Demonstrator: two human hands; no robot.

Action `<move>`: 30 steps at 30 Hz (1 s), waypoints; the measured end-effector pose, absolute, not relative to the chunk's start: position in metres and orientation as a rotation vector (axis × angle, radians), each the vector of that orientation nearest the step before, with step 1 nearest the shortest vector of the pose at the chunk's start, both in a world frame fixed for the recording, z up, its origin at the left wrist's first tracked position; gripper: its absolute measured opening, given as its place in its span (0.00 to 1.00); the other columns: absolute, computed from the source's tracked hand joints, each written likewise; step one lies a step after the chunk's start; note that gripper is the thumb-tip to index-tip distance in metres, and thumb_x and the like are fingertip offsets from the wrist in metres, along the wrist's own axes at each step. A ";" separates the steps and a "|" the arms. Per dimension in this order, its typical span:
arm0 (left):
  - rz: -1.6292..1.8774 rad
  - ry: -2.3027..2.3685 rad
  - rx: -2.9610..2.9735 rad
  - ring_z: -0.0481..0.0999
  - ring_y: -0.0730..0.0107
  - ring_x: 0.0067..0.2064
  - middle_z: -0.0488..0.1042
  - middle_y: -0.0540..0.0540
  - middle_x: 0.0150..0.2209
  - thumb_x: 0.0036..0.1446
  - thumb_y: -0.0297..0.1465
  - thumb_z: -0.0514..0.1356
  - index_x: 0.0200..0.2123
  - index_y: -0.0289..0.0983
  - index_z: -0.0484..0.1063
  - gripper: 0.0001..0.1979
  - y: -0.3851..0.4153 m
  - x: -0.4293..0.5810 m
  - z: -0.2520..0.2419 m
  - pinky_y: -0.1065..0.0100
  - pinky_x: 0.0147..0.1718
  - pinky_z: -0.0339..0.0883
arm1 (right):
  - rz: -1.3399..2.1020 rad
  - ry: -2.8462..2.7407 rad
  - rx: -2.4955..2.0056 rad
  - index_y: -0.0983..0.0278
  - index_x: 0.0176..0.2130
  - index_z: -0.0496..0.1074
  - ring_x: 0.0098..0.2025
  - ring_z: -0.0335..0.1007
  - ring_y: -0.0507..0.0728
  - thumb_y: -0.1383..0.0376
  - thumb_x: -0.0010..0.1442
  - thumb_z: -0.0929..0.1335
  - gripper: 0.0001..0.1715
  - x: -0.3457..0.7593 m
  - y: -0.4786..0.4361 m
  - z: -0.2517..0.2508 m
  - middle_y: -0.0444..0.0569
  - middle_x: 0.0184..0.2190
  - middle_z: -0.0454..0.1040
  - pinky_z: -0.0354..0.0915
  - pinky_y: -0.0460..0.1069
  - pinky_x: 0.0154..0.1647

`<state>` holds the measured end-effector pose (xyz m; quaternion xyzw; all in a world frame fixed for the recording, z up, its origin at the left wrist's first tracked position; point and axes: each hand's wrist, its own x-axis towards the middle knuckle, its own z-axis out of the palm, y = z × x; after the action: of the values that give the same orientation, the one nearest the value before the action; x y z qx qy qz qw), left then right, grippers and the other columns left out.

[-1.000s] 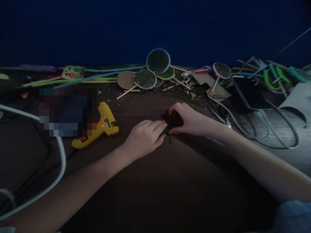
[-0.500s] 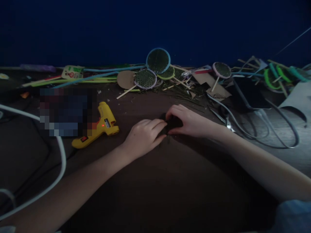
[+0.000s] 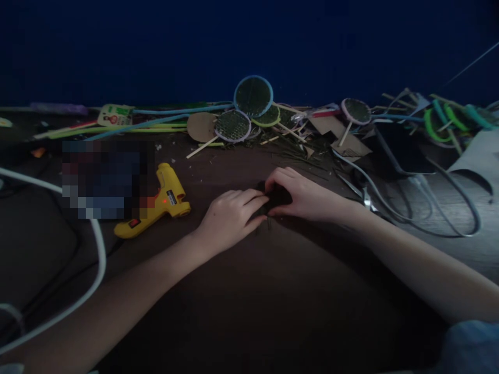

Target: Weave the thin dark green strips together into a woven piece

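At the middle of the table my left hand and my right hand meet, fingers curled and thumbs pinching from both sides. Between them is a dark piece with thin strands; a few strand ends poke out below the fingertips. Most of it is covered by my fingers and lost in shadow, so its exact kind is not visible. Left of my left hand lies a yellow hot glue gun with a small red light lit.
Round woven discs on sticks, pipe cleaners and dark strips line the back. To the right are scissors, a phone and looped cables. A white cable curves along the left.
Both hands keep their grip in nearly the same spot, with only a slight shift of the fingers. Everything else on the table stays put.
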<state>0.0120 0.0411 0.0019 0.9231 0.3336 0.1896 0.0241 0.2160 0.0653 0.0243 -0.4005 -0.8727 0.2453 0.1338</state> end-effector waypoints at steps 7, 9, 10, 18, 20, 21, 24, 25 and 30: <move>0.556 1.025 2.853 0.74 0.65 0.43 0.74 0.45 0.46 0.59 0.34 0.57 0.48 0.35 0.69 0.15 0.043 0.011 0.000 0.64 0.42 0.66 | 0.819 -2.568 -1.138 0.62 0.34 0.65 0.38 0.64 0.55 0.65 0.53 0.66 0.06 0.229 0.074 0.037 0.48 0.35 0.67 0.60 0.50 0.39; 0.539 1.033 2.834 0.73 0.65 0.43 0.74 0.45 0.45 0.59 0.34 0.57 0.48 0.35 0.69 0.15 0.043 0.011 0.000 0.64 0.42 0.65 | 0.816 -2.603 -1.125 0.62 0.34 0.65 0.38 0.64 0.55 0.65 0.53 0.66 0.06 0.231 0.074 0.040 0.48 0.35 0.67 0.60 0.50 0.38; 0.526 1.038 2.821 0.73 0.65 0.43 0.74 0.45 0.45 0.59 0.35 0.57 0.48 0.36 0.69 0.15 0.043 0.011 0.000 0.64 0.42 0.65 | 0.809 -2.621 -1.120 0.62 0.34 0.65 0.38 0.63 0.56 0.64 0.53 0.67 0.07 0.231 0.073 0.040 0.48 0.35 0.67 0.59 0.50 0.38; 0.485 1.071 2.752 0.72 0.63 0.43 0.73 0.44 0.43 0.56 0.35 0.60 0.46 0.35 0.69 0.16 0.047 0.013 0.006 0.64 0.42 0.65 | 0.697 -2.683 -1.152 0.63 0.37 0.67 0.41 0.63 0.59 0.57 0.48 0.71 0.18 0.222 0.065 0.036 0.50 0.37 0.68 0.58 0.52 0.40; 0.473 1.076 2.739 0.72 0.63 0.43 0.73 0.44 0.43 0.56 0.35 0.60 0.46 0.34 0.69 0.16 0.047 0.013 0.006 0.64 0.42 0.65 | 0.637 -2.710 -1.130 0.64 0.37 0.68 0.42 0.63 0.60 0.57 0.49 0.71 0.17 0.221 0.065 0.035 0.50 0.38 0.68 0.58 0.53 0.41; 0.468 1.075 2.734 0.72 0.62 0.43 0.73 0.44 0.43 0.56 0.35 0.60 0.46 0.34 0.69 0.16 0.047 0.013 0.006 0.63 0.41 0.65 | 0.605 -2.728 -1.124 0.64 0.38 0.68 0.42 0.63 0.60 0.57 0.49 0.71 0.18 0.220 0.064 0.035 0.51 0.38 0.68 0.58 0.53 0.42; 0.454 1.073 2.720 0.72 0.62 0.43 0.73 0.43 0.43 0.56 0.36 0.60 0.45 0.33 0.69 0.16 0.047 0.013 0.007 0.62 0.42 0.65 | 0.498 -2.775 -1.128 0.64 0.39 0.69 0.42 0.64 0.61 0.55 0.48 0.72 0.21 0.219 0.061 0.037 0.51 0.39 0.69 0.58 0.54 0.41; 0.454 1.074 2.713 0.72 0.62 0.43 0.73 0.43 0.43 0.56 0.37 0.59 0.45 0.33 0.69 0.16 0.047 0.013 0.007 0.62 0.42 0.65 | 0.460 -2.790 -1.137 0.64 0.39 0.69 0.42 0.64 0.61 0.54 0.47 0.72 0.23 0.218 0.060 0.037 0.51 0.39 0.69 0.58 0.54 0.41; 0.460 1.079 2.633 0.72 0.62 0.44 0.72 0.44 0.44 0.54 0.38 0.61 0.45 0.35 0.68 0.17 0.048 0.014 0.009 0.63 0.42 0.65 | 0.284 -2.854 -1.170 0.65 0.38 0.70 0.40 0.64 0.62 0.48 0.44 0.72 0.28 0.214 0.054 0.040 0.52 0.37 0.70 0.59 0.54 0.40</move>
<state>0.0138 0.0481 0.0088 0.9058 0.3711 0.1584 0.1292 0.2137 0.0544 0.0397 -0.3777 -0.9211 0.0916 0.0222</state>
